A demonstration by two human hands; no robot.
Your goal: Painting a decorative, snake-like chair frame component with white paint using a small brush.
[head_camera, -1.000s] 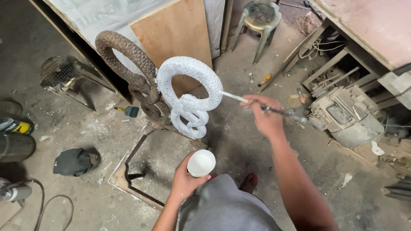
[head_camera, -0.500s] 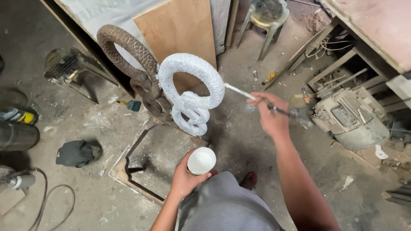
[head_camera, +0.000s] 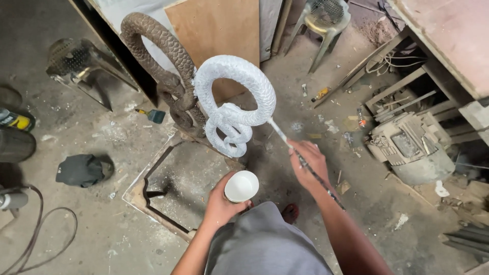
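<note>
Gripping one cup (head_camera: 241,186) and one brush (head_camera: 285,138), hands face two coiled snakes (head_camera: 235,102).

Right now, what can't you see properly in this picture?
Head view only:
- Brush bristles: blurred against the white snake sculpture.
- Cup: the amount of paint can't be judged; left hand wraps its side.
- Brown snake sculpture: lower coils hidden behind the white one.
- Person's feet: mostly covered by clothing.

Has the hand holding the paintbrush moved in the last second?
Yes. The right hand with the brush has dropped lower and nearer the person, now beneath the white coiled sculpture instead of level with its big loop.
</note>
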